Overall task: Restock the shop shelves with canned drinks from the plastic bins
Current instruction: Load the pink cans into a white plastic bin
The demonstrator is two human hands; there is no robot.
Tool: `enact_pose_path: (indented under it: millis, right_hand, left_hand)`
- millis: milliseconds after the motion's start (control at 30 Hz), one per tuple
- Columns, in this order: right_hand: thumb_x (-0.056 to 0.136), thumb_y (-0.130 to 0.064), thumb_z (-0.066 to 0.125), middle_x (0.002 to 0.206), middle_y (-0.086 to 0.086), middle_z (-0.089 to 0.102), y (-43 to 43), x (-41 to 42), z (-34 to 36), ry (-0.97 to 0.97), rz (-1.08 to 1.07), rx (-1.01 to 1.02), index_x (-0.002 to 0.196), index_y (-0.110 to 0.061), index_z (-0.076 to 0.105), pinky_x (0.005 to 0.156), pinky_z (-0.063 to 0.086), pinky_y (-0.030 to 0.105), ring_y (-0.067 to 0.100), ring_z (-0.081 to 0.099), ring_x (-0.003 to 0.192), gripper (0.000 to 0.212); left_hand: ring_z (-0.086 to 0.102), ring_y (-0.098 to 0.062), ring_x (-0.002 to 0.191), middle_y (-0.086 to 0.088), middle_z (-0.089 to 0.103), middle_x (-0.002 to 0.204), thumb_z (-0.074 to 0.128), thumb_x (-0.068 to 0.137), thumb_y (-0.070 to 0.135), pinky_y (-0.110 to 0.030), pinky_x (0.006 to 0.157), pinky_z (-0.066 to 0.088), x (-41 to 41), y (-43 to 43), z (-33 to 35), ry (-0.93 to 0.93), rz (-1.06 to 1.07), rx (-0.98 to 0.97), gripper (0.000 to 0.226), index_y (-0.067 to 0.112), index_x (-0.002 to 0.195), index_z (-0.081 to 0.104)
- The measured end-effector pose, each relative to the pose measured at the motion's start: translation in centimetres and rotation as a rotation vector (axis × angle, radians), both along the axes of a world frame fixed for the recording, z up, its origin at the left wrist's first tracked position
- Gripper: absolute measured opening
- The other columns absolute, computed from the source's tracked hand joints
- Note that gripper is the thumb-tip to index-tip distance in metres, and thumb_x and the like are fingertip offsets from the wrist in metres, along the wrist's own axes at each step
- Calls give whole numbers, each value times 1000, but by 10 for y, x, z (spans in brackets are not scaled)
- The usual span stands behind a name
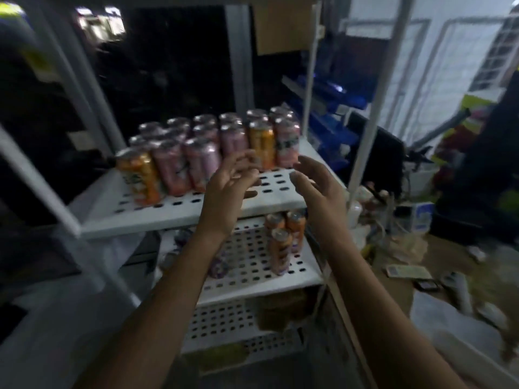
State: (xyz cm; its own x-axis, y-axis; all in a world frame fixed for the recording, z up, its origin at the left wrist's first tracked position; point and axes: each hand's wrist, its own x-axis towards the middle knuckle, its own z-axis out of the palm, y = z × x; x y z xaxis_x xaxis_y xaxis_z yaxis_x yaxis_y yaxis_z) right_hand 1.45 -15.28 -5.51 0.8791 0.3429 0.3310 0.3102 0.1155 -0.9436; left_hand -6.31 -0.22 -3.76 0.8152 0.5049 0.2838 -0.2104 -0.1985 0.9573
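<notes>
Both hands, left [230, 186] and right [317, 189], hover spread and empty before cans [196, 153] on the shelf [280, 189].

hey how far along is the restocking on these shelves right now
Done: the upper shelf carries several rows of pink and orange cans, though its front strip is bare. In hand: nothing; the left hand and right hand are both open and empty in front of that shelf. Left: the lower shelf holds only a few orange cans, so plenty of room remains. No bins are in view.
</notes>
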Motion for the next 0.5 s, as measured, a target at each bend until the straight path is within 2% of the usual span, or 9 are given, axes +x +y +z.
enact_pose_path:
  millis: [67, 133, 200, 267, 333, 400, 500]
  right_hand:
    - [95, -35, 67, 121, -12, 69, 36, -7, 6, -7, 48, -29, 131, -27, 62, 91, 55, 24, -5, 65, 105, 37]
    - [93, -37, 68, 120, -16, 68, 68, -13, 8, -3, 102, -65, 131, -30, 61, 86, 54, 16, -9, 63, 103, 38]
    - [93, -38, 69, 127, -16, 64, 96, -14, 5, -4, 141, -109, 136, -30, 57, 76, 52, 9, -6, 61, 109, 46]
    - [91, -38, 71, 133, -11, 61, 124, -15, 3, 20, 172, -148, 141, -29, 53, 72, 50, 7, 3, 59, 117, 54]
    - [89, -38, 74, 133, -8, 62, 146, -13, -1, 36, 185, -178, 141, -28, 52, 86, 53, 18, 8, 60, 121, 57]
    - [87, -36, 76, 127, -10, 64, 161, -10, -8, 34, 189, -182, 138, -28, 54, 95, 54, 30, 9, 61, 118, 57]
    - [85, -32, 78, 120, -10, 68, 173, -5, -18, 23, 187, -163, 138, -26, 53, 89, 59, 33, 8, 66, 109, 59]
  left_hand:
    - [71, -18, 103, -1, 70, 119, 60, 86, 35, -39, 89, 58, -20, 33, 5, -7, 87, 3, 35, 32, 121, 64]
    - [71, -19, 104, 0, 71, 117, 62, 88, 35, -46, 94, 57, -38, 63, 5, -20, 155, 13, 27, 37, 114, 67]
    - [71, -20, 104, -1, 71, 116, 64, 92, 33, -49, 96, 56, -51, 86, 1, -24, 195, 20, 24, 37, 115, 67]
    - [71, -16, 102, -1, 70, 116, 64, 96, 29, -43, 93, 58, -62, 103, -5, -24, 221, 8, 28, 30, 124, 65]
    - [70, -14, 104, 0, 70, 117, 63, 95, 31, -42, 91, 59, -69, 115, -10, -16, 235, 17, 32, 29, 126, 64]
    - [68, -16, 108, 4, 71, 116, 63, 90, 35, -50, 94, 57, -73, 124, -14, -5, 236, 23, 33, 34, 123, 65]
    - [68, -14, 109, 6, 70, 115, 62, 90, 35, -52, 93, 58, -74, 132, -20, 2, 220, 11, 32, 35, 122, 65]
